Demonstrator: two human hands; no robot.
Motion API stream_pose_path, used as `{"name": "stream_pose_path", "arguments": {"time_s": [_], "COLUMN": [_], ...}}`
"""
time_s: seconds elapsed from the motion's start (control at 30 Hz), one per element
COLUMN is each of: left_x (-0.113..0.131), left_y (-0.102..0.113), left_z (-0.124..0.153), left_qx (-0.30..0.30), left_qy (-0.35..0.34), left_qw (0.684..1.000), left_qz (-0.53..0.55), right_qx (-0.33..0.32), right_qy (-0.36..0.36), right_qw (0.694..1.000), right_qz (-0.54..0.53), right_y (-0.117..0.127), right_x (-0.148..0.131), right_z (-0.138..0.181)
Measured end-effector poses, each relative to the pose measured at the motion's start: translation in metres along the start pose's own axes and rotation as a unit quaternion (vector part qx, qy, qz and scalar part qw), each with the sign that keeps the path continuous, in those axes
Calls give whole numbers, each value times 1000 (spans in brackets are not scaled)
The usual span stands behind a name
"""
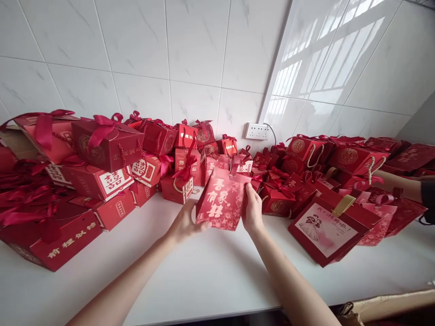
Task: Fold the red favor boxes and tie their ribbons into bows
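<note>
Between my two hands is a red gift box with pale Chinese characters and a floral print, tilted toward me above the white table. My left hand grips its lower left side, thumb along the bottom edge. On the other side, my right hand holds the right edge, fingers partly hidden behind the box. A ribbon loop stands at its top. Just behind it are more red boxes, among them a small one with a rope handle.
Stacked red boxes with ribbons fill the left side. More boxes crowd the right, with a picture-front box nearest. Another person's arm reaches in at far right. A power strip is against the tiled wall. A cardboard edge shows lower right.
</note>
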State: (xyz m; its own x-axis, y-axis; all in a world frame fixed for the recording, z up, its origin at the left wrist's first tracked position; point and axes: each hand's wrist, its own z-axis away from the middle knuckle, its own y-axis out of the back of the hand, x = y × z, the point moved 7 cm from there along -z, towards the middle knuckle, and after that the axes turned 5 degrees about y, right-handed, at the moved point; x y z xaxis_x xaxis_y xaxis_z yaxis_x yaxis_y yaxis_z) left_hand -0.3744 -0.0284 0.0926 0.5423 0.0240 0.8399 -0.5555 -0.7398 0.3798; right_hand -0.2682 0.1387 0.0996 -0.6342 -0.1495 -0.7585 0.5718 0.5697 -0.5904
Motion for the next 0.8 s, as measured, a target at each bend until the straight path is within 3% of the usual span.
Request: {"name": "stream_pose_path", "arguments": {"time_s": [0.17,0.33,0.4,0.47,0.6,0.7,0.8], "left_x": [2,21,24,19,-7,-29,-43], "left_y": [19,18,18,20,19,8,-4], "left_z": [-1,7,9,6,-6,-10,-8], "left_qx": [109,121,123,130,95,34,-16], "left_qy": [-40,-164,-172,-130,42,169,249], "left_qw": [993,979,977,983,986,966,936], "left_qz": [18,-21,-17,8,128,194,247], "right_qx": [14,-22,-28,-22,-51,-65,-51], "right_qy": [-93,-103,-97,-92,-66,-52,-44], "right_qw": [992,991,992,993,996,996,997], "right_qz": [-80,-81,-82,-74,-11,28,48], "right_y": [-3,-3,-3,-2,-6,-9,-8], "right_x": [27,39,38,35,26,21,18], "right_z": [2,2,1,1,4,7,9]}}
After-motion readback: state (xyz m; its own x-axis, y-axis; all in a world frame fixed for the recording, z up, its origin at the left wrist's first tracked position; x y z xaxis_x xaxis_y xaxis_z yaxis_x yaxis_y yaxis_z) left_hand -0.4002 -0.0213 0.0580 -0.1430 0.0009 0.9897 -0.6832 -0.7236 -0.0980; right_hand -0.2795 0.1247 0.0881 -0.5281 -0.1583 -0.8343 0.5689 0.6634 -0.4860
